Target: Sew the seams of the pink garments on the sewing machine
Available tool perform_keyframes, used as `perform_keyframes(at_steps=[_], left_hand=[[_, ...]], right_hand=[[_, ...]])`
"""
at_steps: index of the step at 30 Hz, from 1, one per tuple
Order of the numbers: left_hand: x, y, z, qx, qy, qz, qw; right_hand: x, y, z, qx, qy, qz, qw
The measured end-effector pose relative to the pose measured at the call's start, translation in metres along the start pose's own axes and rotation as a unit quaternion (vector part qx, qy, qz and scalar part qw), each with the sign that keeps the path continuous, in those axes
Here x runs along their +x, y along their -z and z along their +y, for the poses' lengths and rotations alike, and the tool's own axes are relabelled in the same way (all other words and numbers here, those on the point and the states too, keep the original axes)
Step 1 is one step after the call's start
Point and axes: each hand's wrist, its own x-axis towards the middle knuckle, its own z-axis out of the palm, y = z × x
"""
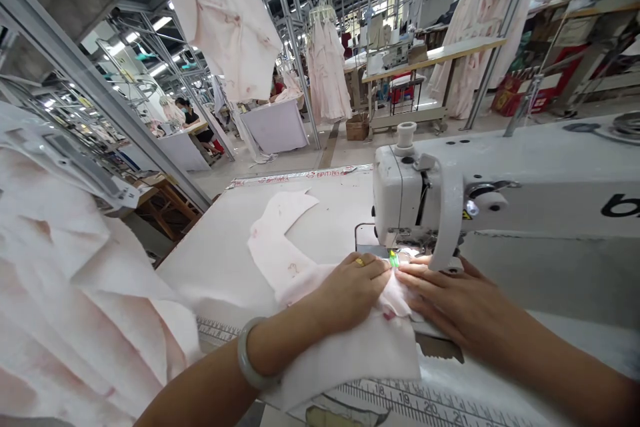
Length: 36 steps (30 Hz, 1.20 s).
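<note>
A white sewing machine (415, 187) stands on the table, its lit needle area just above my fingertips. Pale pink fabric (350, 350) with small printed marks runs under both hands and spreads left across the tabletop. My left hand (353, 287), with a ring and a bangle at the wrist, grips the cloth with curled fingers left of the needle. On the right, my right hand (450, 293) lies on the fabric with its fingers stretched toward the presser foot. A small green and yellow piece (394, 258) shows between the fingertips. The fingertips' underside is hidden.
Hanging pink cloth (80, 293) fills the left side, and another piece (225, 20) hangs above. A printed ruler (400, 397) runs along the table's near edge. Metal posts (295, 47) rise beyond the table. A person (193, 121) sits at a farther station.
</note>
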Motion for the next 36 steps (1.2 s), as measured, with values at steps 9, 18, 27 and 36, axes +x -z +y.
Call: perform_keyframes(at_steps=[9,18,27,36], left_hand=[[0.006,0.004,-0.005,-0.033,-0.011,0.001,0.999],[-0.001,0.02,-0.002,-0.01,-0.048,0.01,0.999],[0.003,0.013,-0.002,0.021,-0.072,0.0,0.997],[0.0,0.016,-0.005,-0.061,-0.035,0.024,0.997]], right_hand=[[0.0,0.004,0.002,0.004,0.019,0.006,1.0],[0.002,0.018,-0.001,-0.006,0.095,0.03,0.995],[0.002,0.014,0.002,-0.049,0.085,0.073,0.992],[0.005,0.019,0.006,-0.016,0.085,0.076,0.993]])
